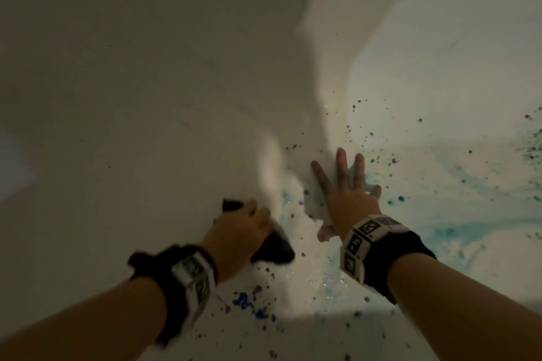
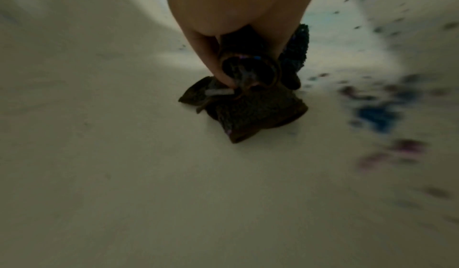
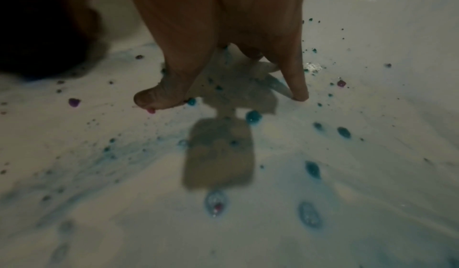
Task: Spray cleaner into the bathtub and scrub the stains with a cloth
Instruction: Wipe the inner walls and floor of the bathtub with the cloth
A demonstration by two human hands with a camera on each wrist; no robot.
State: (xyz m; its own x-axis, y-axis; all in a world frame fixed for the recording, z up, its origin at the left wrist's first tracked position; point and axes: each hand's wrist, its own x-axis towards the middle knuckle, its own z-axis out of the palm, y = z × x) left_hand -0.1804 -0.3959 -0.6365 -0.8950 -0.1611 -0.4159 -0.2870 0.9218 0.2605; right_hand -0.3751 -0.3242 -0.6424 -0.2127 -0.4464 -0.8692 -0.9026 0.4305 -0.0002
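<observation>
Two bare hands work the floor of a stained white bathtub [image 1: 146, 97].

At left, the left hand [image 1: 237, 233] curls its fingers [image 2: 221, 64] round a bunched dark brown cloth [image 2: 250, 113], gripping it against the tub floor just beside blue and purple paint splatters [image 1: 249, 303]. To the right, the right hand [image 1: 347, 199] lies flat on the wet surface, its fingers [image 3: 296, 84] straight and spread wide, holding nothing; teal smears [image 1: 457, 231] and dark specks surround it. Black wrist straps with white marker blocks [image 1: 363, 240] sit on both wrists.
</observation>
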